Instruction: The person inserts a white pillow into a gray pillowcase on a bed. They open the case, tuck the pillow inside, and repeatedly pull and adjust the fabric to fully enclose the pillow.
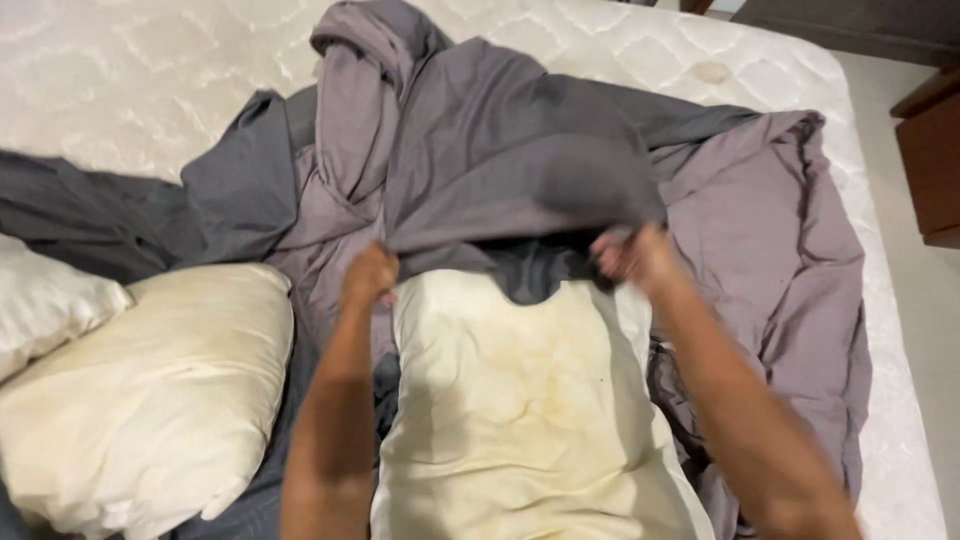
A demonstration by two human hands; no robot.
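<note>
My left hand (370,275) grips the left side of the open edge of a grey pillowcase (500,170). My right hand (630,255) grips the right side of the same edge and looks blurred. Between them lies a yellowed, stained cream pillow (520,400), its far end under the raised edge of the pillowcase. The pillowcase stretches away from me over the bed.
A second cream pillow (150,400) lies at the left, with a white pillow (45,300) beyond it. Dark grey sheets (120,215) and a mauve duvet (780,260) are bunched on the quilted white mattress (150,80). Brown wooden furniture (930,160) stands at the right.
</note>
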